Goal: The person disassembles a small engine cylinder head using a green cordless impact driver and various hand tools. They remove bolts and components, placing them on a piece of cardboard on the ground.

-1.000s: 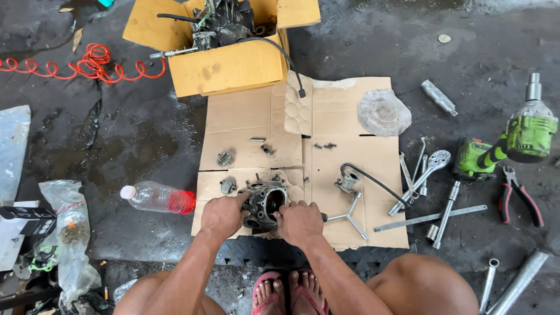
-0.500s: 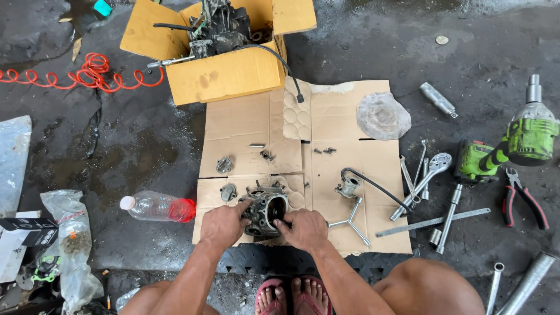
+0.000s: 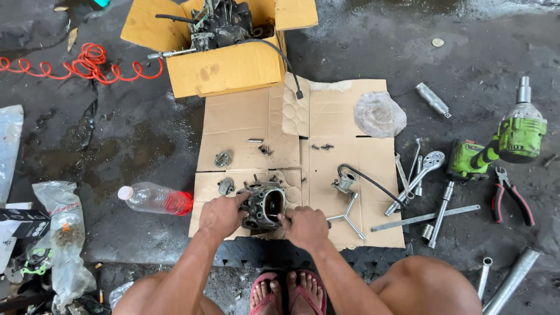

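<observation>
Place: a rough repair workshop, with the work done down on the ground.
Floor: dark, stained, wet-looking concrete (image 3: 134, 140).
Work surface: flattened cardboard (image 3: 344, 169) strewn with small metal parts.
Tools: green power tool (image 3: 501, 146), ratchet wrench (image 3: 417, 175), red-handled pliers (image 3: 510, 201).
Other signs: yellow box (image 3: 227, 67) of engine parts, coiled red air hose (image 3: 87, 64).

Wet concrete floor (image 3: 146, 140) carries flattened cardboard (image 3: 344, 151), a yellow box (image 3: 227, 70), scattered tools (image 3: 420, 175), plastic bottle (image 3: 154, 199).
</observation>
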